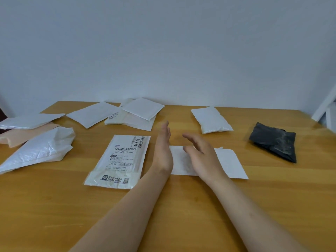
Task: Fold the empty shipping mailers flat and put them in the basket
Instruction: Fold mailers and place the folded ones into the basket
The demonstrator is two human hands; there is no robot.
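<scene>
Wood-top desk [181, 206], mailers scattered across it, left to right:

- Far left edge: white mailer [31, 120] lying on a peach mailer [16, 136]. Both partly cut off by the frame.
- Just nearer than those: crumpled white mailer [40, 150], open end rumpled, not flat.
- Far, left of centre: smooth white mailer [91, 113], lying flat.
- Far centre: square white mailer [143, 108] stacked on a cream mailer [127, 120]. A printed label shows at the stack's left edge.
- Centre, nearer: labelled mailer [121, 160], label side up with barcodes, bottom flap folded over, flat on the desk.
- Left hand [162, 151]: stands on edge, thumb side up, fingers straight and pressed together. No grip on anything. It sits at the left end of the plain white mailer [229, 164], just right of the labelled one.
- Plain white mailer: flat on the desk, near centre, running right from under both hands.
- Right hand [203, 157]: over the plain mailer's left half, fingers relaxed and slightly spread, grip spread and holding nothing. Slightly blurred, so cannot tell whether it touches the mailer.
- Far, right of centre: puffy white mailer [211, 120], not flattened.
- Right: black mailer [274, 140], wrinkled and bunched.
- Far right edge: white panel [325, 110] leaning at the wall.
</scene>
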